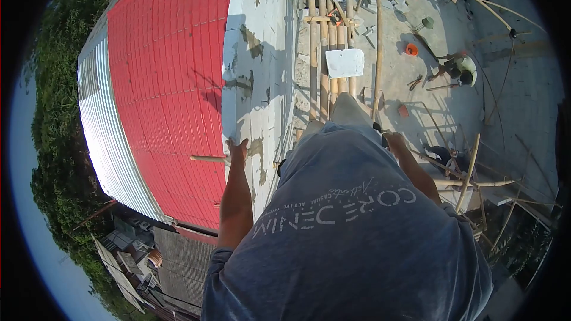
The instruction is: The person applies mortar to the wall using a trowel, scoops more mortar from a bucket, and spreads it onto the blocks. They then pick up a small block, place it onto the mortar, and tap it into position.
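My left hand (238,151) rests on the top of the white block wall (250,104), its fingers apart. A short bamboo stub (208,158) juts out over the roof side of the wall just beside that hand. My right hand (393,141) is low at my right side, close to the lower visible end of a bamboo pole (379,53). Its fingers are mostly hidden, so its grip cannot be made out. Ahead of my legs, a white block (345,63) lies across the bamboo poles of the scaffold platform (324,92).
Left of the wall slopes a red roof (172,71). Far below on the right, a person (463,70) bends over the concrete floor near an orange bucket (411,50); another person (443,154) is lower down. Slanting bamboo poles (470,169) stand at my right. Orange-and-black tools (336,18) lie ahead.
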The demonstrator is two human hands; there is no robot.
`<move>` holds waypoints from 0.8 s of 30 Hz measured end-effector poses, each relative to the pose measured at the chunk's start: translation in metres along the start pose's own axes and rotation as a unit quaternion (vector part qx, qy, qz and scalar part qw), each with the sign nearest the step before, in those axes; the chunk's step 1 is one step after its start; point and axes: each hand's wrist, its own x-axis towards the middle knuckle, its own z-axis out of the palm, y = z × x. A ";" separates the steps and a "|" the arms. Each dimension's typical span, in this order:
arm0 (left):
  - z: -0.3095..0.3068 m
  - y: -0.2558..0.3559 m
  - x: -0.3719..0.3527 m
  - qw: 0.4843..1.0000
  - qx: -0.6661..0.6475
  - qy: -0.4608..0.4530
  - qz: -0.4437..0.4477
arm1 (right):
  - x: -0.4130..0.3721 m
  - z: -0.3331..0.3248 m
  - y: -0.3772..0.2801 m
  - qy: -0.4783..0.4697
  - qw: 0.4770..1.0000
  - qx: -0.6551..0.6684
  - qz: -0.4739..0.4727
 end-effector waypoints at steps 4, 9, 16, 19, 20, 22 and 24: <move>0.019 -0.004 -0.020 0.989 0.098 0.100 0.043 | -0.010 0.004 0.004 0.007 0.999 0.041 0.029; 0.077 -0.021 -0.073 0.961 0.243 0.086 0.097 | 0.009 0.007 0.027 0.005 0.998 0.057 0.007; 0.119 -0.139 -0.043 0.935 0.253 -0.201 0.145 | 0.025 0.019 0.035 0.029 0.990 0.122 0.060; 0.110 -0.095 -0.029 0.876 0.276 -0.293 0.264 | 0.013 0.015 0.019 0.037 0.985 0.155 0.065; 0.097 -0.070 -0.023 0.837 0.270 -0.326 0.348 | 0.028 0.021 0.029 0.051 0.988 0.134 0.063; 0.089 -0.075 0.006 0.933 -0.092 -0.344 -0.055 | 0.031 0.020 0.028 0.063 0.989 0.128 0.030; 0.072 -0.031 -0.010 0.927 -0.277 -0.211 -0.140 | 0.021 0.016 0.021 0.041 0.988 0.139 0.057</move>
